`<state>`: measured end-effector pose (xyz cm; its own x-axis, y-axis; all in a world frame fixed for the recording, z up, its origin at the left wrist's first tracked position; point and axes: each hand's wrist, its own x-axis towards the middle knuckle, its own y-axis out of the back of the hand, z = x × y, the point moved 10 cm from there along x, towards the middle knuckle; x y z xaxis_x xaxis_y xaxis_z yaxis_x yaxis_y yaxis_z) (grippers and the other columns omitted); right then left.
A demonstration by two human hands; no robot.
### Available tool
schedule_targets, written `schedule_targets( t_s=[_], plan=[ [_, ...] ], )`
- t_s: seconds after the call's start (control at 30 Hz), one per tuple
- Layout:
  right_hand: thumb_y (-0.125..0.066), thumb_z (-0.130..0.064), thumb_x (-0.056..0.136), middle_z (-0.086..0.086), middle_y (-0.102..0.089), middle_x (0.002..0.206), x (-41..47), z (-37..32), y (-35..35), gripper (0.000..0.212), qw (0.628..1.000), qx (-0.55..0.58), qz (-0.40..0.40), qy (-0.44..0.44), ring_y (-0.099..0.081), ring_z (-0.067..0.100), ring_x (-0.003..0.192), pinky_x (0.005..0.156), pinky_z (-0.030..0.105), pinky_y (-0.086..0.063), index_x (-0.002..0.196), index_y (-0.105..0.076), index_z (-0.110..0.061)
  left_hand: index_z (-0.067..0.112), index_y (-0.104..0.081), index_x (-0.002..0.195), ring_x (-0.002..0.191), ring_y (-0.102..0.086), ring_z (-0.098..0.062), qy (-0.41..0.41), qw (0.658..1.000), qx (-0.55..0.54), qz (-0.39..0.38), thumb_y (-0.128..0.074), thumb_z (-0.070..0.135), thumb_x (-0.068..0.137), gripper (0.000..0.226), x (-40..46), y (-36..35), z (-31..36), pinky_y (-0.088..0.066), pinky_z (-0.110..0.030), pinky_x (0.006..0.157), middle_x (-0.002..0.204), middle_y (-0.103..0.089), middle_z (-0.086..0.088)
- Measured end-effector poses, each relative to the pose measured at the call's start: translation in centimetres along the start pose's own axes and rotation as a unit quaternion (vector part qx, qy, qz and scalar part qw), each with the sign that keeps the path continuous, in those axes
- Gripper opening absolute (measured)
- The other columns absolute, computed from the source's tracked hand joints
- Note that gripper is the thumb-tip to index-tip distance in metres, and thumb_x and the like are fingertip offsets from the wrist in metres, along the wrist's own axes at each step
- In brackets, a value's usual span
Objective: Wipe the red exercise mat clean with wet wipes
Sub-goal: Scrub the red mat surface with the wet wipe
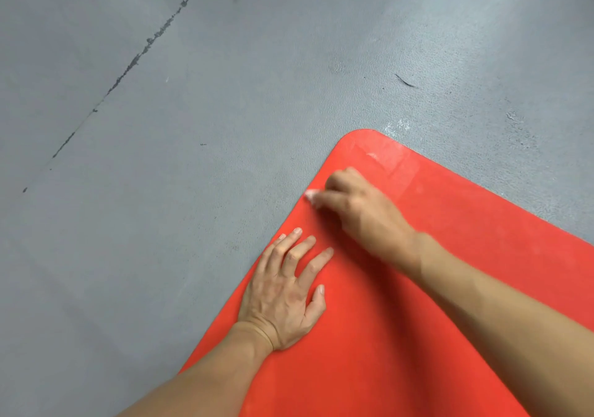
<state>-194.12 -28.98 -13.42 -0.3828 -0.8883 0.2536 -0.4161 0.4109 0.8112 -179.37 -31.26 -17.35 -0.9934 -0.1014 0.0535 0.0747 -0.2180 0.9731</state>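
My right fingers (334, 188) are curling round a white wipe (311, 195), pinching it against the mat (450, 288) near its left edge; only a small tip of the wipe is showing past them. My left fingers (299, 253) are lying straight and spread, the left hand (283, 291) pressing flat on the mat just beside that edge. The red mat is lying on the grey floor (160, 191), its rounded corner just beyond my right hand (360, 211).

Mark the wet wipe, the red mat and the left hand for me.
wet wipe (310, 194): head view, white tip showing past the right hand's fingers.
red mat (450, 224): head view, bare surface beyond the right wrist.
left hand (283, 291): head view, back of the hand.
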Motion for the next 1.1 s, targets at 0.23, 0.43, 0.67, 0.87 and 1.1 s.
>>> schedule_targets(
  t_s=[0.23,0.43,0.67,0.87,1.1],
  plan=[
    [-0.056,-0.015,0.105,0.008,-0.055,0.091,-0.8,5.2,2.7,0.022,0.963,-0.034,0.153,-0.22,-0.052,0.029,0.087,0.076,0.034,-0.041,0.114,-0.075,-0.012,0.028,-0.051,0.15,0.149,-0.04,-0.031,-0.002,1.0,0.0,0.002,-0.059,0.039,0.09,0.062,-0.1,0.0,0.0,-0.037,-0.053,0.12,0.148,-0.051,-0.006],
    [-0.051,-0.015,0.104,0.005,-0.058,0.101,-5.5,-1.3,0.3,0.03,0.999,-0.005,0.014,-0.039,-0.053,0.025,0.089,0.074,0.037,-0.051,0.128,-0.069,-0.013,0.028,-0.052,0.15,0.149,-0.04,-0.031,-0.002,1.0,0.002,0.001,-0.059,0.04,0.089,0.062,0.0,0.0,0.0,-0.036,-0.053,0.121,0.148,-0.051,-0.006],
    [-0.062,-0.009,0.102,0.008,-0.052,0.086,-5.9,6.9,5.0,0.019,0.938,-0.067,0.195,-0.279,-0.048,0.027,0.084,0.071,0.033,-0.039,0.114,-0.077,-0.013,0.029,-0.048,0.151,0.149,-0.04,-0.031,-0.004,1.0,-0.008,0.009,-0.058,0.039,0.091,0.061,0.0,0.0,0.0,-0.036,-0.054,0.12,0.148,-0.051,-0.006],
    [-0.042,-0.015,0.106,0.005,-0.054,0.096,-10.0,-2.3,0.5,0.036,0.997,-0.005,0.033,-0.072,-0.049,0.024,0.084,0.07,0.037,-0.048,0.13,-0.068,-0.01,0.028,-0.051,0.15,0.148,-0.041,-0.031,-0.003,1.0,0.003,0.009,-0.057,0.039,0.09,0.061,0.0,0.2,0.0,-0.038,-0.053,0.119,0.147,-0.052,-0.006],
    [-0.058,-0.01,0.105,0.01,-0.046,0.086,-11.8,8.2,7.1,0.021,0.922,-0.107,0.209,-0.307,-0.044,0.026,0.081,0.069,0.043,-0.043,0.12,-0.073,-0.006,0.03,-0.046,0.151,0.148,-0.041,-0.032,-0.005,1.0,-0.001,0.018,-0.055,0.039,0.092,0.06,-0.1,0.2,-0.1,-0.036,-0.054,0.12,0.147,-0.052,-0.007]
  ],
)
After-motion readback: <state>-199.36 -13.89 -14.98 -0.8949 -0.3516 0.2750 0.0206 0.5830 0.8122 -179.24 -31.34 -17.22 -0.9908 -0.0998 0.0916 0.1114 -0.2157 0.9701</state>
